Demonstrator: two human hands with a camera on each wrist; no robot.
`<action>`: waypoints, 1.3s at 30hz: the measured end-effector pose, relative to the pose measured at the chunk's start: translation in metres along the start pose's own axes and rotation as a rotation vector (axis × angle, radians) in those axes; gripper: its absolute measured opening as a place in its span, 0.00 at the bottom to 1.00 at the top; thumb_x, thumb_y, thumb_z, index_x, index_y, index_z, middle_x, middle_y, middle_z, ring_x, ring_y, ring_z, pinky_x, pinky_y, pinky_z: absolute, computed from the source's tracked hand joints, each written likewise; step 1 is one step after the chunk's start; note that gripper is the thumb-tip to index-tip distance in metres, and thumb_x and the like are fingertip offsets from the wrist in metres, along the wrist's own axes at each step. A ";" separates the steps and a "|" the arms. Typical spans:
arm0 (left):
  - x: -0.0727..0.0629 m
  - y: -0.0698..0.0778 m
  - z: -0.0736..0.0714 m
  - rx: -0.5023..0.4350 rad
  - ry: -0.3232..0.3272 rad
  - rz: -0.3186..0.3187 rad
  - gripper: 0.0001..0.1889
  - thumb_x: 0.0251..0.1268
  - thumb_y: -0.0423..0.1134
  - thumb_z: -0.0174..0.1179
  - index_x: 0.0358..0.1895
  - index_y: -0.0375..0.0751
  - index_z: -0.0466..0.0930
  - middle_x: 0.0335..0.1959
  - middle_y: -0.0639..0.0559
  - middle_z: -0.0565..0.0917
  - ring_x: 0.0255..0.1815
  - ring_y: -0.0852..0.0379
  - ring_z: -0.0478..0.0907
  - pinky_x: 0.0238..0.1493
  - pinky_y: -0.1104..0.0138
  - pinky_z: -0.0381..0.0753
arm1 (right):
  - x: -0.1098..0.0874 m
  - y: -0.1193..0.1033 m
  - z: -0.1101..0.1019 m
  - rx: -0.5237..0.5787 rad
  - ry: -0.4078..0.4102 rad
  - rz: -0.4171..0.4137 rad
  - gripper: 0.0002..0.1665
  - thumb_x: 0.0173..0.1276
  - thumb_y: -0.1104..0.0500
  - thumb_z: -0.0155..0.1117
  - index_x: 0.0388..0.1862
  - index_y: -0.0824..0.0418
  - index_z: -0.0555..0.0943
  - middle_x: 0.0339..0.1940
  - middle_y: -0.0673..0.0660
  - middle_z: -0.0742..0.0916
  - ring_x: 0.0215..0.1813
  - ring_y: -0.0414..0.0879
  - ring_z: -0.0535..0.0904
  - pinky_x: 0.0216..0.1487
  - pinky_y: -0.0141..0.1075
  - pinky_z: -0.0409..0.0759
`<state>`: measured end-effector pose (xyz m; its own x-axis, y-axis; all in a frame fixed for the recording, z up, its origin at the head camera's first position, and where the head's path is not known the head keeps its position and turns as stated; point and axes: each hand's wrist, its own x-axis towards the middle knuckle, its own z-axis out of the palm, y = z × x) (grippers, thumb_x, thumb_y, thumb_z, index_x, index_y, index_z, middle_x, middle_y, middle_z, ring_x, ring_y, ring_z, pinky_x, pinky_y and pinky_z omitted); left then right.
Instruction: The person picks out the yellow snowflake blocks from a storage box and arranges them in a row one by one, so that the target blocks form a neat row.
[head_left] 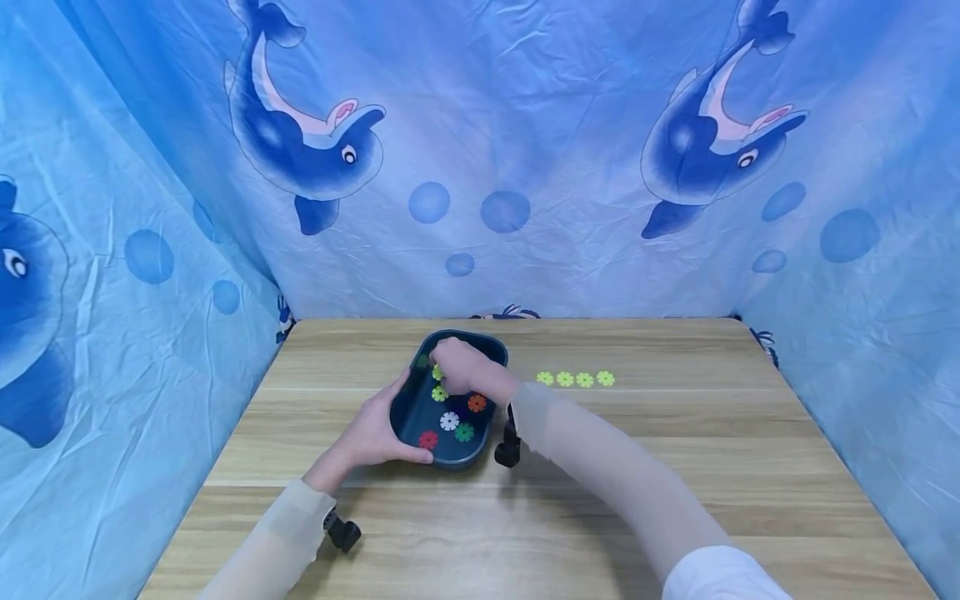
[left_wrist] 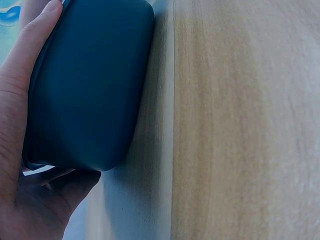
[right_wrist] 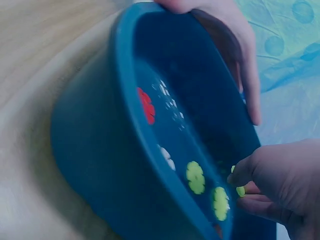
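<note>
My left hand grips a dark blue plastic basin at its near left side, thumb on the near rim and fingers along the left wall. Inside the basin my right hand reaches toward the far end. Between its thumb and fingers it pinches a yellow-green flower-shaped piece, partly hidden by the fingertips. Other flower-shaped pieces lie on the basin floor: a yellow-green one, a white one, a red one, a green one and an orange one.
Right of the basin, several yellow-green flower pieces lie in a row on the wooden table. Blue dolphin-print cloth hangs behind the table and at both sides. A small black device is strapped to each wrist.
</note>
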<state>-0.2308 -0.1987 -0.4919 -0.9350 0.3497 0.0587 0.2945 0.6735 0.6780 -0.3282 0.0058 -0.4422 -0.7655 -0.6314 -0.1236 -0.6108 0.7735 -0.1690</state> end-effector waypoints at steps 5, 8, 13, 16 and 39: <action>0.000 0.001 0.000 0.009 0.001 -0.007 0.78 0.35 0.61 0.89 0.88 0.42 0.45 0.85 0.35 0.61 0.81 0.32 0.65 0.76 0.35 0.71 | -0.006 0.009 -0.011 0.033 0.034 0.009 0.23 0.73 0.64 0.68 0.66 0.64 0.84 0.65 0.59 0.88 0.67 0.51 0.84 0.67 0.42 0.85; -0.001 0.001 0.001 0.000 0.000 -0.017 0.78 0.35 0.61 0.89 0.88 0.44 0.45 0.85 0.36 0.61 0.82 0.33 0.65 0.77 0.35 0.71 | -0.010 0.016 -0.015 0.054 0.052 0.017 0.24 0.70 0.65 0.69 0.65 0.65 0.84 0.63 0.60 0.88 0.63 0.50 0.85 0.64 0.42 0.87; -0.002 0.001 0.001 0.008 0.002 -0.020 0.77 0.36 0.62 0.88 0.88 0.42 0.45 0.85 0.35 0.61 0.82 0.32 0.65 0.76 0.34 0.71 | -0.015 0.027 -0.020 0.057 0.094 0.016 0.24 0.69 0.67 0.66 0.64 0.65 0.85 0.62 0.60 0.88 0.60 0.49 0.84 0.61 0.41 0.88; -0.003 0.002 0.001 0.004 0.000 -0.026 0.76 0.37 0.61 0.88 0.88 0.42 0.45 0.85 0.35 0.60 0.81 0.32 0.65 0.76 0.34 0.71 | -0.020 0.034 -0.025 0.068 0.128 0.010 0.24 0.68 0.69 0.64 0.63 0.64 0.86 0.62 0.59 0.88 0.64 0.51 0.83 0.66 0.44 0.85; -0.002 0.002 0.001 0.024 0.003 -0.030 0.79 0.33 0.64 0.88 0.88 0.42 0.46 0.85 0.33 0.61 0.81 0.30 0.65 0.76 0.35 0.71 | -0.063 0.109 -0.052 0.137 0.216 0.089 0.24 0.65 0.69 0.69 0.61 0.71 0.85 0.61 0.66 0.89 0.66 0.61 0.84 0.69 0.51 0.84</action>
<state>-0.2281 -0.1981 -0.4915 -0.9441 0.3272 0.0405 0.2708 0.6994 0.6614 -0.3570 0.1330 -0.4023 -0.8495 -0.5236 0.0650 -0.5171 0.8018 -0.2995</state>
